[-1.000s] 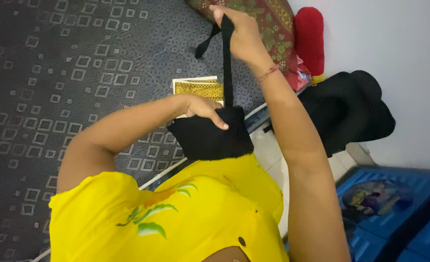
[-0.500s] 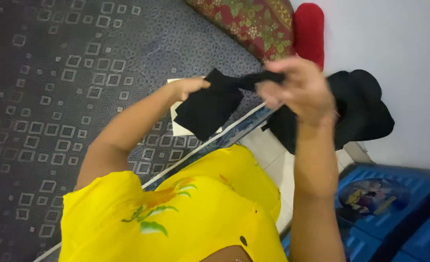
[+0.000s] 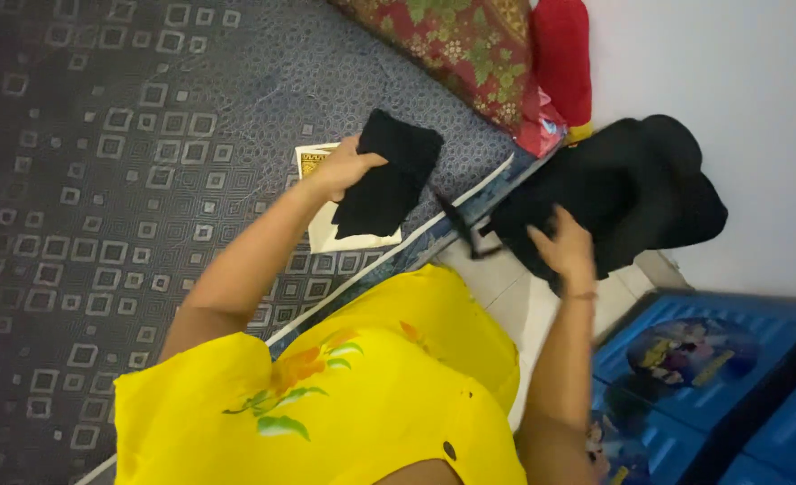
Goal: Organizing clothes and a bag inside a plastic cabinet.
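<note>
A single head-worn camera looks steeply down, close over the person's yellow shirt (image 3: 344, 395), toward the patterned bed (image 3: 101, 180) and floor.

place: home bedroom | signs: patterned mattress (image 3: 128, 180), floral pillow (image 3: 461, 45) (red bolster (image 3: 561, 54) beside), tiled floor (image 3: 506, 296)

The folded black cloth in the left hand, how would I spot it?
Find the dark mattress with pale square patterns. Near its edge, the left hand presses a folded black cloth onto a cream booklet. Unlike the big rumpled black pile by the wall, it is small, flat and neat.
</note>
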